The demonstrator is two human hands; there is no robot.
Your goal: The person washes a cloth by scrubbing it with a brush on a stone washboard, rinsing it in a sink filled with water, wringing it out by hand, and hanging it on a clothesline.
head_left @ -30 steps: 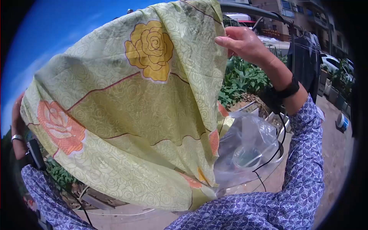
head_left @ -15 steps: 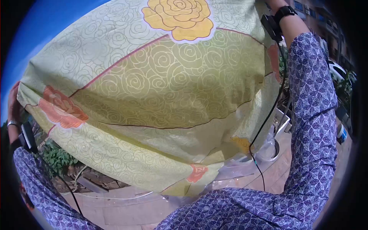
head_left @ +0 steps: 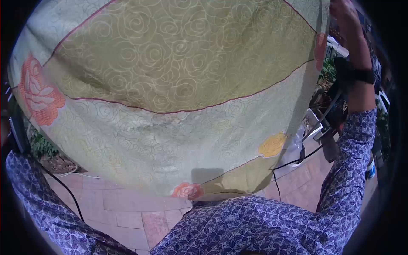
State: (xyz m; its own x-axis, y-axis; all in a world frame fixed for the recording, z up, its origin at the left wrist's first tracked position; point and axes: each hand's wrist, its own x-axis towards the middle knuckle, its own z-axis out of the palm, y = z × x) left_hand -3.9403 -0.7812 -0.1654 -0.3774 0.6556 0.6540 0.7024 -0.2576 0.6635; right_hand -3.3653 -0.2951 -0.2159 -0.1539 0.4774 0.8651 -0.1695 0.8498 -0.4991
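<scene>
A large green bedsheet [head_left: 170,63] with swirling rose outlines, dark red lines and orange and yellow roses hangs spread in front of me. Its lower edge reaches down to my body. At the upper right, my right hand [head_left: 345,15] is raised and closed on the sheet's edge, its fingertips partly cut off by the frame. My left hand [head_left: 5,127] is at the far left beside the sheet's left edge, mostly lost in the dark border; the sheet stays stretched out to that side. Black devices with cables are strapped at both wrists.
Pink and grey paving [head_left: 123,212] lies below. Green plants [head_left: 42,145] grow behind the sheet at the left. To the right are a white box [head_left: 313,123], a dark round container with clear plastic [head_left: 299,148], and a blue-and-white tub [head_left: 370,168]. A black cable [head_left: 68,193] hangs by my left arm.
The sheet has straightened from a bunched, billowing shape and hangs flatter and nearer to me. My right hand has shifted outward to the right, my left toward the left edge. The view tilts lower.
</scene>
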